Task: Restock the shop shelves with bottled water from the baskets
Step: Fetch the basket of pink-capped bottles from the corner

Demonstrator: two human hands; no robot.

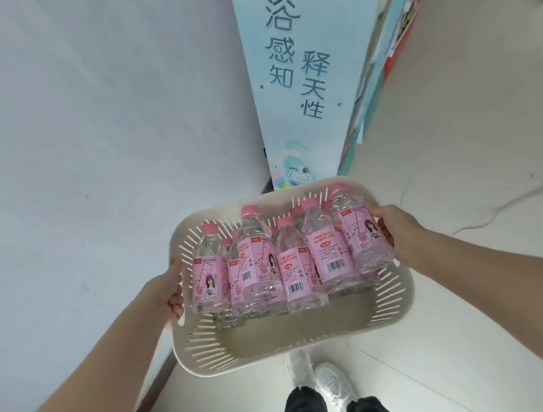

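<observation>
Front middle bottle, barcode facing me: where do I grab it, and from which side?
Take the front middle bottle by its neck under the pink cap, coming from above. It stands cap-up with bottles packed against both sides, so only the top is free. The left hand and right hand both grip the basket; probably free one first.

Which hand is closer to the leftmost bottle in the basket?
Left. The left hand grips the basket rim beside that bottle; the right hand grips the opposite rim.
</observation>
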